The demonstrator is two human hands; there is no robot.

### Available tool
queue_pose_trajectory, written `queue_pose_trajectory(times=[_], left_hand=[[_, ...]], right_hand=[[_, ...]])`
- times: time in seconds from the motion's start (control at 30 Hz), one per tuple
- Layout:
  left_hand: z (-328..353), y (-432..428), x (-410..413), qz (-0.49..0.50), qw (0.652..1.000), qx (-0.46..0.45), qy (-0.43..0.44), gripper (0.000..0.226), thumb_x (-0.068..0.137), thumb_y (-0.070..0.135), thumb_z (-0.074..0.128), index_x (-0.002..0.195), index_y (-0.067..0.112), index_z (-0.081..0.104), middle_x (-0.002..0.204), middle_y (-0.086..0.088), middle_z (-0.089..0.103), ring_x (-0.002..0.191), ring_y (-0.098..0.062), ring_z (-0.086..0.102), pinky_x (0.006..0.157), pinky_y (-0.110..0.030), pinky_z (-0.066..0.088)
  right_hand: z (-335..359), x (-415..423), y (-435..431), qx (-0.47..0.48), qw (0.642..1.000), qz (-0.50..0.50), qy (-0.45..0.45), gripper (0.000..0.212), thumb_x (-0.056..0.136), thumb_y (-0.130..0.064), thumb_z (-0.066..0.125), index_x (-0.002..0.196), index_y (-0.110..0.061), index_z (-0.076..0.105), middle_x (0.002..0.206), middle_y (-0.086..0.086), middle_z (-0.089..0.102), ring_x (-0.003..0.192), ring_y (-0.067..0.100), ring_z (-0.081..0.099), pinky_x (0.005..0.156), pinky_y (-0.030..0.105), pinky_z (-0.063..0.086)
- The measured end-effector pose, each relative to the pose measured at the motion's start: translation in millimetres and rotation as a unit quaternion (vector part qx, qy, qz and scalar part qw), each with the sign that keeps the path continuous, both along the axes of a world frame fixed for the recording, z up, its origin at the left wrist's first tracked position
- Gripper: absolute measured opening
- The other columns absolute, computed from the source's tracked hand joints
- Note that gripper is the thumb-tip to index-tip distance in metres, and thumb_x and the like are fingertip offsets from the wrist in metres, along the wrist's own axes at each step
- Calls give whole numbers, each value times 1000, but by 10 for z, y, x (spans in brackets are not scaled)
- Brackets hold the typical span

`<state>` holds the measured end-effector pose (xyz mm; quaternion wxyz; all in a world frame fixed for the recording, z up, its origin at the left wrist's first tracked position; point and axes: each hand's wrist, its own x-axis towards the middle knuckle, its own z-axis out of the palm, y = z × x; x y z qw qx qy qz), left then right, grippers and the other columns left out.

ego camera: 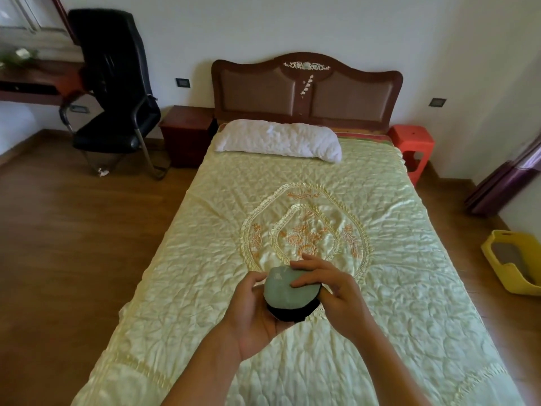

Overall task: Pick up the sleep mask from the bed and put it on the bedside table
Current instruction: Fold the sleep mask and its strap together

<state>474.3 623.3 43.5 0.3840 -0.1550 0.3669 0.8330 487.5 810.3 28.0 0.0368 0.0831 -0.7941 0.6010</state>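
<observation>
The sleep mask point(282, 288), grey-green on top with a black underside, is held up between both hands above the near half of the bed point(409, 303), clear of the pale yellow quilted cover. The left hand point(253, 320) cups it from below and from the left, palm turned up, with the thumb curled against the mask's left edge. The right hand point(330, 288) closes on it from the right, its fingers point(304, 281) lying across the top of the mask and the thumb tucked beneath on the right side. The mask looks folded or bunched into a rounded lump, so its strap cannot be made out. At the far end of the bed a white pillow point(278, 139) lies against the headboard. The dark wooden bedside table point(186, 133) stands to the left of the headboard, well apart from the hands, beside a black chair point(114, 92).
</observation>
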Motion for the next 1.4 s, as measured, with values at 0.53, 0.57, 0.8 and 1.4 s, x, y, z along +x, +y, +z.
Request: queue_pose_trajectory(times=[0.53,0.57,0.8,1.4], left_hand=[[-48,-92,30,56,983,-139,108,49,67,12,80,113,4,67,105,-18,75,88,-28,74,60,-32,61],[-62,-101,27,61,981,-148,112,46,67,13,80,111,5,68,103,-17,76,88,-28,74,61,-32,61],[-151,-197,58,76,980,-150,110,41,71,19,78,109,9,69,99,-12,79,87,-24,75,61,-29,60],[-157,-667,325,198,950,-215,107,24,84,14,73,108,9,70,96,-13,79,85,-25,75,61,-31,61]], right_hand=[[42,192,-155,-185,962,-122,-160,43,80,-38,73,123,-30,68,110,4,77,103,22,75,83,41,61],[40,203,-207,-192,956,-119,-186,43,81,-37,73,123,-28,68,108,8,77,100,24,76,81,42,62],[-5,302,-509,-214,934,-128,-255,34,80,-35,72,109,-18,77,102,11,81,96,29,78,77,32,62],[-9,103,-976,-202,939,-18,-277,22,85,-29,69,95,-14,81,98,16,81,94,33,78,82,39,62]])
